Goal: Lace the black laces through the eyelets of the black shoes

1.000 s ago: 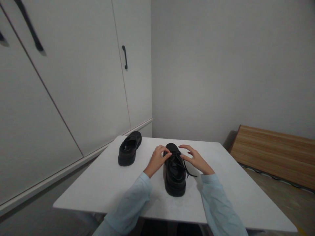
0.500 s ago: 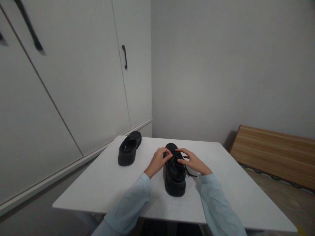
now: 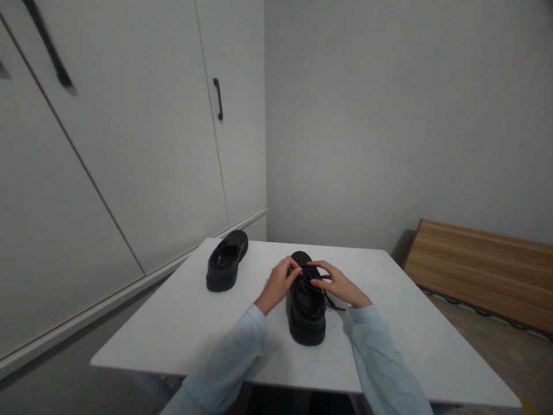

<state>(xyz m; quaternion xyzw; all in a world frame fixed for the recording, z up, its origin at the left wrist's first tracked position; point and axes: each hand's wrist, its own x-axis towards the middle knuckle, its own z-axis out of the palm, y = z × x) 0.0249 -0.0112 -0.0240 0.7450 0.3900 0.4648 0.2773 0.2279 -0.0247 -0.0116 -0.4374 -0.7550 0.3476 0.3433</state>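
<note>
A black lace-up shoe (image 3: 307, 328) stands on the white table, its heel towards me and its toe pointing away. On its left side, my left hand (image 3: 280, 282) has thumb and forefinger pinched together at the lacing, apparently on the shoelace; the exact grip is too small to see. From the right, my right hand (image 3: 339, 283) reaches over the lacing with forefinger and thumb apart, both touching the shoe's upper. A loose end of black shoelace (image 3: 333, 303) hangs below this hand onto the tabletop. The hands partly cover the toe and lacing.
A second black shoe (image 3: 222, 271) sits at the table's far left. The white table (image 3: 181, 328) has its front edge close to me. White cabinets (image 3: 129, 144) line the left side, and a wood-grain panel (image 3: 479, 271) leans against the wall at right.
My left hand's fingers have shifted very slightly at the lacing. My right hand and both shoes stay practically where they were.
</note>
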